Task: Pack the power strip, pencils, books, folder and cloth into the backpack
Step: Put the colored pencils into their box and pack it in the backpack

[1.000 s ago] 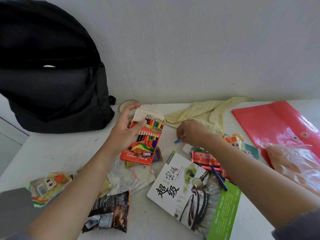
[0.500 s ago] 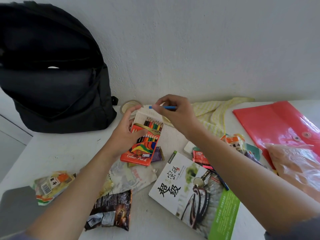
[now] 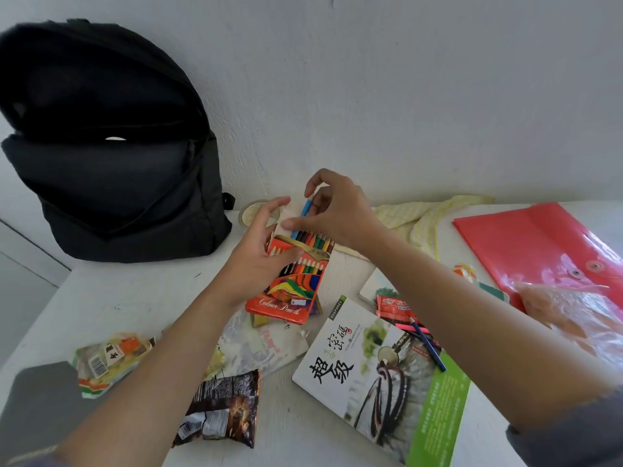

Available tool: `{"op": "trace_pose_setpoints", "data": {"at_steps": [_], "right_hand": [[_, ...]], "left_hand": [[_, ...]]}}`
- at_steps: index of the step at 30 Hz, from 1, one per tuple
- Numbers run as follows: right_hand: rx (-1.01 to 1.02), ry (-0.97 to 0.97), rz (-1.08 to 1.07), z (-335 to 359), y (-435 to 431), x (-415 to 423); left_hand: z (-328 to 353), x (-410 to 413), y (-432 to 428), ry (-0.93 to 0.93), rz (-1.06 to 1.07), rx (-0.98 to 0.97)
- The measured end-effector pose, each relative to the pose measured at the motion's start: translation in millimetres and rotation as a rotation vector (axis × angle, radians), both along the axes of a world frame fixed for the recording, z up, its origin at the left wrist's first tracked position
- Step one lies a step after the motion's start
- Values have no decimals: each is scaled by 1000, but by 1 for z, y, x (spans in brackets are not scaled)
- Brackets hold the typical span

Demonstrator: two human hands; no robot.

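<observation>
1. Half a second on, the right hand [image 3: 337,210] has tipped the blue pencil [image 3: 306,210] from level above the box to steeply upright. Its lower end now sits at the left end of the row of pencils.
2. Right thumb and fingertips pinch the slim blue shaft near its top, and the forefinger arches over it.
3. Left hand [image 3: 259,261] grips the pencil box [image 3: 293,281], thumb across the printed front and fingers behind the raised flap, holding it tilted above the white table [image 3: 141,298].
4. That box is flat orange-red card; its cut-out window shows sharpened coloured tips side by side.
5. Behind the right wrist lies a soft, crumpled yellow-striped cloth [image 3: 424,217].
6. Far right lies a glossy red plastic folder [image 3: 539,237] with round button fasteners. A crinkled clear plastic bag [image 3: 573,315] lies over its near part.
7. Under the right forearm a glossy paperback book [image 3: 381,375] lies flat, with a dark blue pencil [image 3: 428,345] slanting across its upper edge.
8. Back left, the black fabric backpack [image 3: 111,146] stands upright against the wall, its top gaping open.
9. Nearest the camera sits a wrinkled dark foil packet [image 3: 222,409].
</observation>
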State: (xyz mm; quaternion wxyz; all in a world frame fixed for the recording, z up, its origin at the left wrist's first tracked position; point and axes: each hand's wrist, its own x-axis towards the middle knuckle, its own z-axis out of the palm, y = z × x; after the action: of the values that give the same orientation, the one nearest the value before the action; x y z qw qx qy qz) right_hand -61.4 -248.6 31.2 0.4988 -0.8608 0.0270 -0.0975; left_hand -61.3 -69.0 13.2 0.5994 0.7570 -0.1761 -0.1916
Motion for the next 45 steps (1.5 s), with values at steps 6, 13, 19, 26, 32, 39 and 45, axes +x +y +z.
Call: {"op": "trace_pose_setpoints", "data": {"at_steps": [6,13,19,26,32,39,45], "right_hand": [[-183,-223,34,-3,-3,-16],[-103,-252,-36,2,-22,-36],[-280,191,-69,-15,-66,-68],[-794,763,92,-50,-88,-113],[-726,647,-43,-65,-95,-125],[-564,492,-159,-84,-113,-132],[-696,492,-40,-79,-121,-123]], "left_hand": [[6,-5,-8,27,19,-79],[3,-19,-19,28,-1,-87],[-8,-30,-17,72,20,-101],[-15,-39,-15,130,24,-117],[-18,-45,-19,143,-7,-92],[-28,-57,-32,171,-27,-68],[-29,-63,-49,150,43,-68]]}}
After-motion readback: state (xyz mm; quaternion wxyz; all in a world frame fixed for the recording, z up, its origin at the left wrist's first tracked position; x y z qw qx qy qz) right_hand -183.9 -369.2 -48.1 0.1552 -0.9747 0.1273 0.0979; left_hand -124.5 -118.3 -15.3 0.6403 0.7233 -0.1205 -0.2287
